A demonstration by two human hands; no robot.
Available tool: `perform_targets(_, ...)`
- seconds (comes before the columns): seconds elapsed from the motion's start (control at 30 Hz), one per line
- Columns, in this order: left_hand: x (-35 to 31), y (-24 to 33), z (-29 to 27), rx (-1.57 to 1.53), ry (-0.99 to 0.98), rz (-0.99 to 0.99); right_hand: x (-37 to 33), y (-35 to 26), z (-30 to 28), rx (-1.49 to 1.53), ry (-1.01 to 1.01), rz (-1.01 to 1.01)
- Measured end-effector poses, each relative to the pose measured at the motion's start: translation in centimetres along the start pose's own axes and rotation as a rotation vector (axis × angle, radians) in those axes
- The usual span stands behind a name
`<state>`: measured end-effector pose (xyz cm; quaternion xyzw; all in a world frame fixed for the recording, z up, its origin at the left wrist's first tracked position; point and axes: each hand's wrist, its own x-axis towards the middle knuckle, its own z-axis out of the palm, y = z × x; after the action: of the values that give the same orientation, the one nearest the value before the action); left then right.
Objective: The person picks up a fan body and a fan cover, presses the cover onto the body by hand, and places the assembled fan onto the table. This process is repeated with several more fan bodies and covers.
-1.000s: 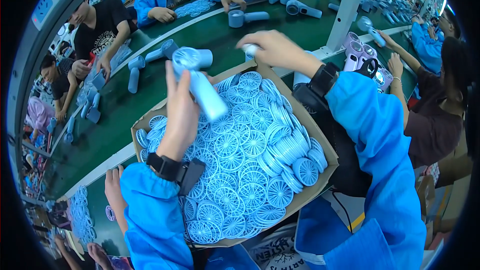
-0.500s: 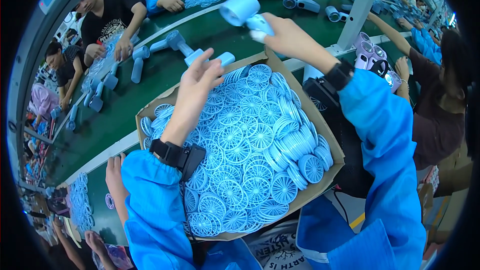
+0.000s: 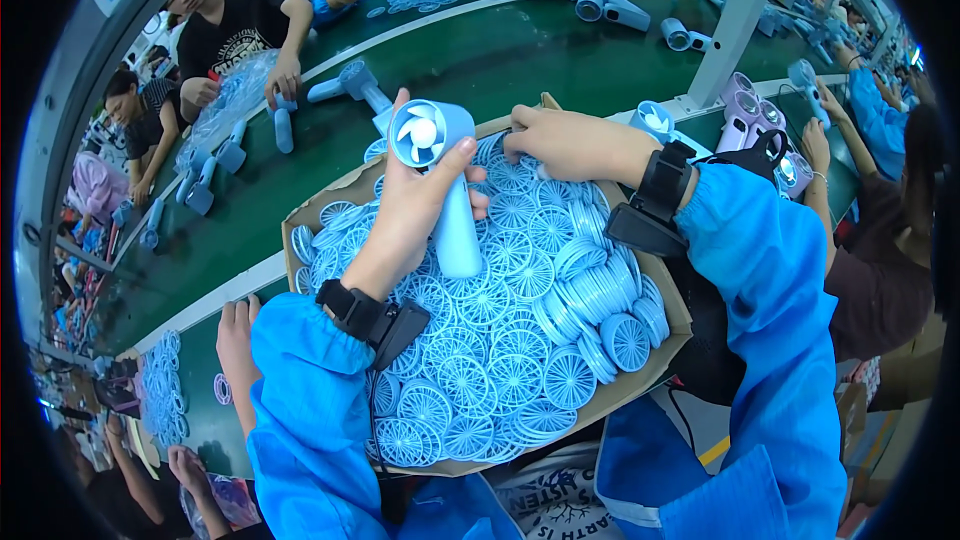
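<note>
A light-blue handheld fan (image 3: pixel 458 225) is in my left hand (image 3: pixel 415 205), upright over the box. White blades show in its round head, which has no grille over it. My right hand (image 3: pixel 575 145) is at the far edge of the cardboard box (image 3: pixel 655 370), fingers curled down among the light-blue fan grilles (image 3: pixel 490 285). Its fingertips are partly hidden, so whether they hold a grille cannot be seen. Loose grilles fill the box, with stacked ones on its right side. Another light-blue fan (image 3: pixel 655 122) lies just beyond my right wrist.
A green conveyor belt (image 3: pixel 250 195) runs behind the box, carrying several blue fans. Purple fans (image 3: pixel 755 120) stand at the right. A grey metal post (image 3: pixel 735 30) rises beyond my right hand. Co-workers sit across the belt and at the right. More grilles (image 3: pixel 162 390) lie at the left.
My right hand has let go of the fan it held over the belt and come back to the box. My left hand, open before, now grips a fan. A fan now lies beyond my right wrist.
</note>
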<state>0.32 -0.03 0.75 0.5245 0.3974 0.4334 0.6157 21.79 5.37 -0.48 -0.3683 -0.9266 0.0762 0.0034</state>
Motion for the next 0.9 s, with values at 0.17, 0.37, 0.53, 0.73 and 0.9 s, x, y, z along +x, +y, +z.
perform_targets(0.17, 0.7, -0.4, -1.4, -0.077, 0.097, -0.055, -0.2, -0.7, -0.8, -0.071, 0.052, 0.030)
perform_targets(0.37, 0.5, -0.7, -0.2, -0.105, 0.150, 0.182, -0.9, -1.0, -2.9, 0.015, 0.223, 0.112)
perform_targets(0.53, 0.0, -0.1, 0.6, -0.102, 0.158, 0.379, -0.6, -2.7, -4.0, 1.157, 0.301, 0.119)
perform_targets(0.73, -0.1, 0.6, 0.2, 0.014, 0.177, 0.511, -0.8, -4.8, -3.8, 1.401, 0.360, -0.037)
perform_targets(0.9, -0.5, 0.7, 0.8, 0.004, 0.159, 0.562, -0.6, -4.6, -3.5, 1.278, 0.486, -0.111)
